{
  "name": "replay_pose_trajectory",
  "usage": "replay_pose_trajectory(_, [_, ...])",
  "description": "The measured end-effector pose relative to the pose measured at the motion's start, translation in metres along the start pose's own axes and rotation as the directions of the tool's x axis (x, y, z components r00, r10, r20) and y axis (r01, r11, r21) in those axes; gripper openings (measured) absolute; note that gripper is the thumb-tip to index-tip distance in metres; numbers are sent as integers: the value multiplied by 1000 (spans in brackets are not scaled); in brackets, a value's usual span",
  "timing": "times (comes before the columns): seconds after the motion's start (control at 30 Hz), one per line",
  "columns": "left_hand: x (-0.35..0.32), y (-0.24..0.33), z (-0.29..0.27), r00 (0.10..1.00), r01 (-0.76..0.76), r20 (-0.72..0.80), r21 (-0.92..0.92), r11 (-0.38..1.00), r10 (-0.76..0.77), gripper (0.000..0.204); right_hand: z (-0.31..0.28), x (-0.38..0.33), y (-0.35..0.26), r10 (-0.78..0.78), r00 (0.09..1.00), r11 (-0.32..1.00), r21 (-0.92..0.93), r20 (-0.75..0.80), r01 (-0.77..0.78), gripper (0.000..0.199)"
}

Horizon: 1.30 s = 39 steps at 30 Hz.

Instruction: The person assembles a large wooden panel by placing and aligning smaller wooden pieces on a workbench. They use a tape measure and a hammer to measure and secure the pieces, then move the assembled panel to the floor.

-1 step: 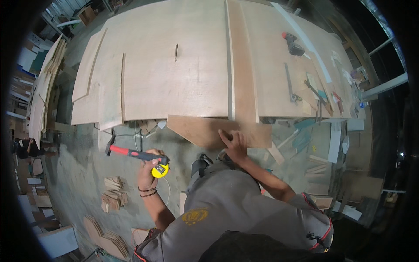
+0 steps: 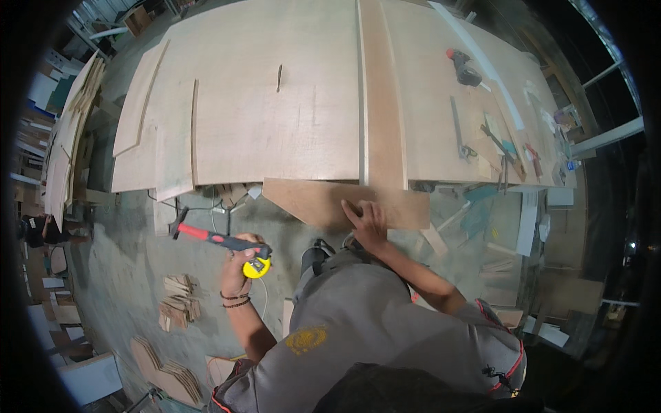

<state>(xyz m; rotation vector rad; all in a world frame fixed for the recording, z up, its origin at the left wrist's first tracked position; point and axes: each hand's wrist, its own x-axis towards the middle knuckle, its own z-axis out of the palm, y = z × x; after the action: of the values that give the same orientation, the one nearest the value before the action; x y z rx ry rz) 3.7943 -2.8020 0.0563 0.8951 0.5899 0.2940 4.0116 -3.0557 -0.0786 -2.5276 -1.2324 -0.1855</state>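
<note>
My left hand (image 2: 236, 274) is closed round a hammer (image 2: 219, 240) with a red and black handle and a yellow tape measure (image 2: 257, 267), held together above the floor. The hammer's dark head points left, clear of the table. My right hand (image 2: 370, 226) lies on a brown plywood board (image 2: 303, 199) with one slanted end, at the table's near edge. One finger stretches left across its face; the others curl, and their undersides are hidden. The board looks tilted below the big pale tabletop (image 2: 275, 138).
A long wooden strip (image 2: 383, 103) crosses the tabletop. On its right lie a cordless drill (image 2: 463, 69), a metal square (image 2: 458, 127) and other tools. Loose panels (image 2: 175, 144) overhang its left side. Stacked wood offcuts (image 2: 179, 301) and shaped plywood pieces (image 2: 165, 372) lie on the floor at left.
My left hand, with the hammer and tape measure, has shifted slightly right, and the hammer slants a little more. My right hand stays on the board.
</note>
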Motion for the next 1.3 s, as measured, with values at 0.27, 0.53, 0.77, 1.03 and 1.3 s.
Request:
replay_pose_trajectory(0.27, [16,-76,48,921,217,263,270,938,-288,27,41,11,-1,-172,980,985,1,97,173,53])
replay_pose_trajectory(0.53, [59,-99,108,827,-8,416,680,733,-377,31,-77,43,-14,-278,686,-222,650,672,-726,35])
replay_pose_trajectory(0.77, [58,-94,121,803,162,422,526,835,-421,22,-107,53,80,169,659,-164,680,733,-715,41])
replay_pose_trajectory(1.03, [92,-131,40,897,24,-441,31,999,-8,71,-65,15,227,228,963,815,514,141,-268,44])
replay_pose_trajectory(1.3, [98,-126,33,927,221,-322,59,973,-191,77,-47,10,264,190,908,837,422,373,-349,42])
